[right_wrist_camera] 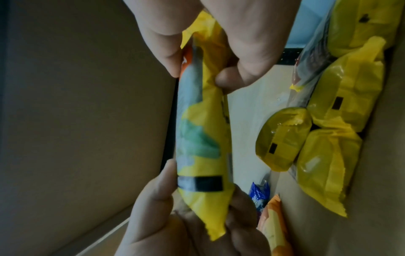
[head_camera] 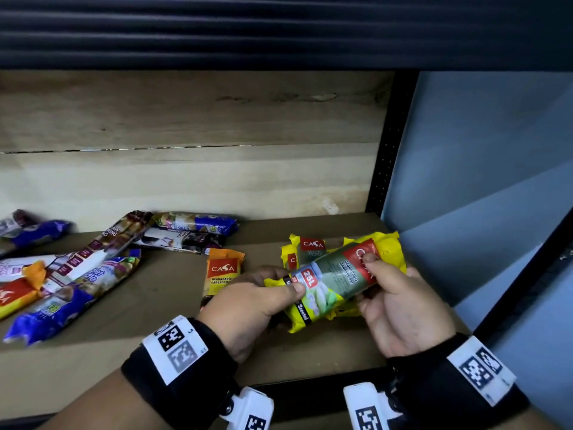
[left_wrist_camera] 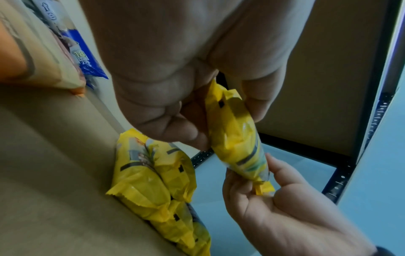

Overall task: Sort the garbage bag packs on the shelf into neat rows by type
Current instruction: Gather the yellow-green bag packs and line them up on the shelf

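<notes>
Pinching the near, lower end of a yellow pack (head_camera: 333,279) between thumb and curled fingers, the left hand (head_camera: 257,308) holds it at lower centre of the head view, while the right hand (head_camera: 400,308) grips the far end, thumb laid across the red Casa label. The pack slants from lower left up to upper right, lifted clear of the shelf board (head_camera: 161,308); its wrapper reads "25L" and "Degradable Garbage Bag". In the right wrist view the same pack (right_wrist_camera: 203,138) runs down the middle of the frame, fingers closed on both ends.

Just behind the held pack, more yellow packs (head_camera: 302,251) lie bunched together on the board; the left wrist view shows them (left_wrist_camera: 151,180) at lower centre, side by side. An orange Casa pack (head_camera: 221,271) lies just left of the left hand. Further left, blue and purple packs (head_camera: 71,293) sprawl at mixed angles toward the frame's left edge. Black wristbands (head_camera: 183,358) with printed markers circle both wrists.
</notes>
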